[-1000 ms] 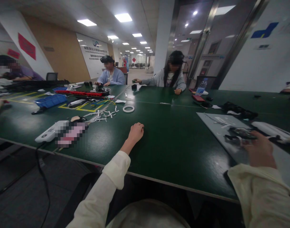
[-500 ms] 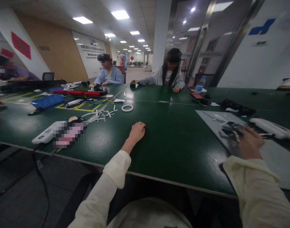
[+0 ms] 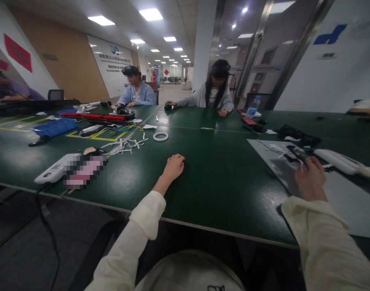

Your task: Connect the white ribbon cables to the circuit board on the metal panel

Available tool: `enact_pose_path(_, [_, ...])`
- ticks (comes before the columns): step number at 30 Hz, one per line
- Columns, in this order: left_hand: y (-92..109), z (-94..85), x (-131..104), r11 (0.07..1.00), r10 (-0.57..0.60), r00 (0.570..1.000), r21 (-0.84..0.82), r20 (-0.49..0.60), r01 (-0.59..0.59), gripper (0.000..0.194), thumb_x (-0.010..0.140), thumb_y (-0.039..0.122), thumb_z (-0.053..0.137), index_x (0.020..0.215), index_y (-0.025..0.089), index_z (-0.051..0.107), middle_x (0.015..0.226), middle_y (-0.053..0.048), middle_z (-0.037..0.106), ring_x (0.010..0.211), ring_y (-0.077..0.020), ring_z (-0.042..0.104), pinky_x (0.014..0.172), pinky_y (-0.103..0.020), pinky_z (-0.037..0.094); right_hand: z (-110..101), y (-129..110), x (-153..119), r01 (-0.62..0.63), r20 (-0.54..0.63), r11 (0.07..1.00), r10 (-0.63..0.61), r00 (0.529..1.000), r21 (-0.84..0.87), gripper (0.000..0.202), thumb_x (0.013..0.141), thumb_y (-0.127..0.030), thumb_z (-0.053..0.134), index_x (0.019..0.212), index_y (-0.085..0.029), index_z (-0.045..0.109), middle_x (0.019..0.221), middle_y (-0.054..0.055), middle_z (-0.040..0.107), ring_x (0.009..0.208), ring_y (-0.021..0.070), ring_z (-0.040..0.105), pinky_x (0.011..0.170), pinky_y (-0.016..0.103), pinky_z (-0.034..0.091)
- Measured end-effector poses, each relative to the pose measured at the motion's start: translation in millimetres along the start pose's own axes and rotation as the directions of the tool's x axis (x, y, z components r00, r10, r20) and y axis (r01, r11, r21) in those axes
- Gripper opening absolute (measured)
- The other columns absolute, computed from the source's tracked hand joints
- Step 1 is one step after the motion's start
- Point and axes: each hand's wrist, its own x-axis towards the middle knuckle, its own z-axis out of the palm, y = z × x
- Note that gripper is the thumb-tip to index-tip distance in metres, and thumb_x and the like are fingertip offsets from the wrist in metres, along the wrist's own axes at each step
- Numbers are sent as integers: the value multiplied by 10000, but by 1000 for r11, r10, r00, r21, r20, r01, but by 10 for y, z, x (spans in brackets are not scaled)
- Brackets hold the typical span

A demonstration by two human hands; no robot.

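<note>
My left hand (image 3: 174, 166) rests on the green table (image 3: 221, 182) near the middle, its fingers curled together; what they hold, if anything, is hidden. To the right, my right hand (image 3: 311, 178) is closed on a small dark object (image 3: 299, 153) over the grey board (image 3: 348, 198). Black and white pieces lie around its fingertips, too blurred to name. Just right of that hand is a long white device (image 3: 336, 161). A white ring (image 3: 161, 136) lies on the table beyond my left hand.
At the left are a white power strip (image 3: 56, 169), a pink object (image 3: 86, 171), white strips (image 3: 127, 144) and a blue tray (image 3: 55, 127). Two people (image 3: 136, 91) sit across the table. A bottle (image 3: 253, 106) stands at the far right.
My right hand has shifted slightly left, and the dark object in it now shows tilted above the board. My left hand has kept its place on the table. The view has turned slightly.
</note>
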Motion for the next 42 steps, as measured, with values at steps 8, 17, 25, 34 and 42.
enact_pose_path(8, [9,4,7,999,-2,1000,36,0,2,248,861,176,387,1050,187,549,1107,-71,539,1056,-191,493,916,-352,380,77,-145,-142,5,297,985,-56,953,170,337,672,11,545,870,-241,650,875,16,611,451,15,406,492,149,381])
enact_pose_path(17, [8,-2,24,998,-34,978,-59,-204,22,273,871,213,409,1128,186,496,1129,-76,534,1019,-184,527,887,-342,422,442,-76,-867,-178,542,973,229,809,-144,308,659,-84,637,928,-235,650,928,27,628,691,73,594,453,109,397])
enact_pose_path(25, [-25,-146,123,948,-155,901,-317,-405,21,307,907,314,349,1110,165,525,1119,-86,569,1052,-166,527,926,-314,407,702,87,-1789,-234,719,847,529,451,-477,332,631,-229,716,950,-280,644,916,-3,663,800,132,638,419,115,407])
enact_pose_path(34, [22,-251,71,878,-471,866,-182,-169,442,580,915,460,174,773,168,655,918,-102,662,1028,-257,548,979,-545,279,750,275,-2225,-211,789,822,569,233,-530,286,637,-221,716,913,-264,655,990,-3,649,847,148,631,438,141,404])
enact_pose_path(42, [180,-407,-38,878,-347,818,150,-458,456,384,895,379,308,989,156,606,1318,-155,432,1330,-324,170,997,-664,72,697,352,-2312,-229,754,765,639,156,-601,266,648,-217,717,905,-255,663,976,1,640,867,125,612,585,165,475])
